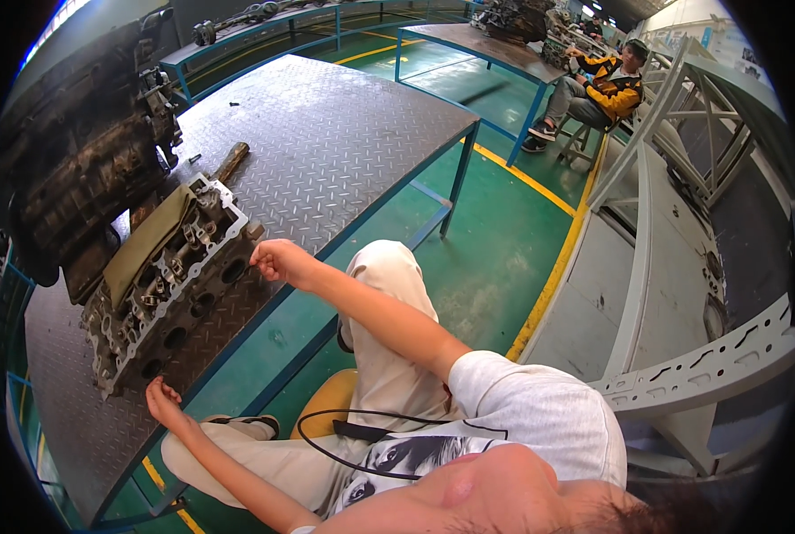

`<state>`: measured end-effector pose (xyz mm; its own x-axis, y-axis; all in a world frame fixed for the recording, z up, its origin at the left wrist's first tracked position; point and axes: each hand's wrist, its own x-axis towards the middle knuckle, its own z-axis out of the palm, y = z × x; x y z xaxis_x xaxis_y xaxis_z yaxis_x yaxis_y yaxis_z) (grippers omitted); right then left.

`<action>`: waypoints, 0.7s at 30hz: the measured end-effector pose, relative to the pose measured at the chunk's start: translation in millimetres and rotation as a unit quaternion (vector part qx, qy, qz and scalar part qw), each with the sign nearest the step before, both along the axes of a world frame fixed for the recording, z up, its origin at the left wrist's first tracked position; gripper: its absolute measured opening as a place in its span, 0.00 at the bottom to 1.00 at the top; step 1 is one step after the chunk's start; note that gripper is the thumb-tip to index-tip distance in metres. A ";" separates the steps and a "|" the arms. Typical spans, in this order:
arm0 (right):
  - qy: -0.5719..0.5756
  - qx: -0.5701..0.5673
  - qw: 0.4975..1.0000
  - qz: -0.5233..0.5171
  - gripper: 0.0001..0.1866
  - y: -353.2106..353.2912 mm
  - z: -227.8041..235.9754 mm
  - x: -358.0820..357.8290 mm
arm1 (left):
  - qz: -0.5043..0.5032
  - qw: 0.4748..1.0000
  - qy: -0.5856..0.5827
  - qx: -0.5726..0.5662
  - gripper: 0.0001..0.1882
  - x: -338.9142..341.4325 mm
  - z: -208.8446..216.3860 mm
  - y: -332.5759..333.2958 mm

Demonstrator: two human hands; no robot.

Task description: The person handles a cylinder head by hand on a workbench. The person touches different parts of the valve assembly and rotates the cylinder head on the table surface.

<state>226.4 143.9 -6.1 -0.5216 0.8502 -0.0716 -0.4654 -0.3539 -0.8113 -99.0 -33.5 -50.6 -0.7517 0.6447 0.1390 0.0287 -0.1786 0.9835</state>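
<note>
An engine cylinder head (179, 294) lies on the patterned metal table, valve gear facing up and round ports along its near side. My right hand (280, 262) is closed at the far right corner of that side, fingertips against or very near the metal. By the near left end, my left hand (164, 402) has its fingers curled in close to the lower edge. Anything small within either hand is hidden. An olive-coloured flat strip (148, 245) rests along the back of the cylinder head.
A large dark engine block (90, 151) stands behind the cylinder head. Beyond it lies a short brown bar (230, 162) on the metal table (326, 116). A grey metal rack (629, 267) is at my right. Another person (607, 89) sits at a further table.
</note>
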 end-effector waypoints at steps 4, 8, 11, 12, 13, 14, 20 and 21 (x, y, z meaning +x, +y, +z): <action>0.003 -0.002 0.999 0.044 0.08 -0.7 1.3 3.4 | -0.056 0.997 0.036 -0.036 0.12 11.0 -8.6 7.1; 0.007 -0.005 0.999 0.032 0.08 4.5 0.5 7.9 | 0.011 1.000 0.004 -0.006 0.11 7.2 -1.6 4.8; 0.016 -0.003 0.999 0.046 0.08 0.3 0.2 4.7 | -0.022 0.999 0.021 -0.034 0.11 4.4 -12.6 8.2; 0.015 -0.005 0.998 0.060 0.08 -1.3 -0.9 4.6 | -0.019 0.999 0.028 -0.028 0.12 7.7 -10.4 8.5; 0.015 -0.005 0.998 0.059 0.08 0.1 -0.5 5.6 | -0.020 0.999 0.028 -0.028 0.12 4.9 -9.4 7.7; 0.008 -0.005 0.999 0.050 0.08 2.6 0.5 7.1 | 0.001 1.000 0.019 -0.018 0.12 0.0 -9.1 6.5; 0.010 -0.015 0.999 0.037 0.08 5.4 -2.8 6.1 | -0.005 1.000 -0.001 -0.011 0.13 3.3 -12.5 9.8; 0.014 -0.013 0.999 0.035 0.08 6.3 -2.9 5.7 | -0.002 1.000 -0.019 0.015 0.13 2.9 -11.6 9.5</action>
<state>232.1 150.2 -8.9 -0.5824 0.8092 -0.0780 -0.4605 -0.4074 -0.7887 -96.2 -24.0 -62.2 -0.7546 0.6433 0.1295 -0.0101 -0.2087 0.9779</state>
